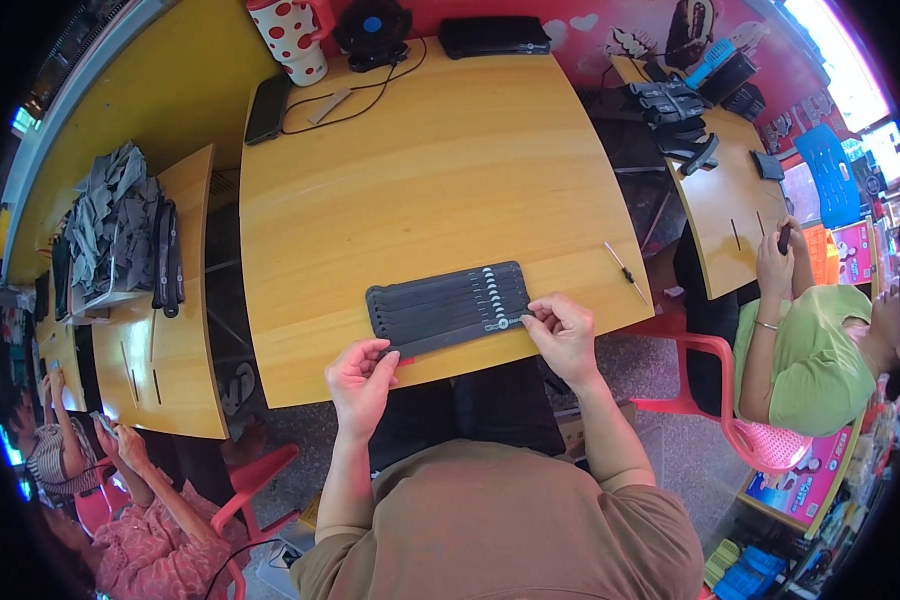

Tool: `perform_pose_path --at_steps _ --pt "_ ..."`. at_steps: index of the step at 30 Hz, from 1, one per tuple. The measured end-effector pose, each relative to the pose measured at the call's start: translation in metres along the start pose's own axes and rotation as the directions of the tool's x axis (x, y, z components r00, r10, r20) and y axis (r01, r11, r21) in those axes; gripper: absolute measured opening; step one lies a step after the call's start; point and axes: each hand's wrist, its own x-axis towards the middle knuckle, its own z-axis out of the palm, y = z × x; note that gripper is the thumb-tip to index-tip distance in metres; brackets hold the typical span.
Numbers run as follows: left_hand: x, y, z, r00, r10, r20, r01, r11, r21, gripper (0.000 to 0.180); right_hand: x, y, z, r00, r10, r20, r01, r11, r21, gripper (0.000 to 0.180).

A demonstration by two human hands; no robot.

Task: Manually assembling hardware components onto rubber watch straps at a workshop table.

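Several flat black strips (430, 297) lie side by side near the front edge of the wooden table (410, 190), with pale marks lined up toward their right ends. The nearest strip (445, 339) runs between my two hands. At its left end, by a small red bit (404, 362), the thumb and fingers of my left hand (361, 384) pinch together. My right hand (563, 338) pinches the other end, beside the round pale mark. What exactly lies between the fingertips is partly hidden.
A thin tool with a dark middle (626, 268) lies at the table's right. A red-dotted tumbler (292, 42), a black fan (372, 30), a cable, a phone-like dark slab (267, 108) and a black bundle (494, 36) stand at the far side. People sit at side tables left and right.
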Motion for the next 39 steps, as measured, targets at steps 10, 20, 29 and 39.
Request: perform_pose_path --at_steps 10,20,29,39 --pt "0.0003 -0.001 0.001 1.0 0.018 -0.001 -0.018 1.0 -0.011 0.015 -0.0002 0.0042 0.0025 0.999 0.012 -0.032 -0.013 1.0 -0.02 0.013" --pt "0.0003 0.0008 0.0026 0.999 0.032 0.002 -0.032 0.999 -0.011 0.014 -0.0007 0.0067 0.0038 0.999 0.018 -0.051 -0.019 0.999 -0.028 0.012" --pt "0.0005 -0.0021 0.0012 0.999 0.038 0.009 -0.038 0.999 -0.01 0.014 -0.0002 0.0032 0.0033 0.999 0.021 -0.039 -0.023 0.999 -0.03 0.012" --pt "0.0005 -0.0006 0.0016 0.999 0.042 0.012 -0.042 0.999 -0.009 0.014 0.0013 0.0023 0.0004 0.999 0.032 -0.025 -0.033 0.999 -0.042 0.011"
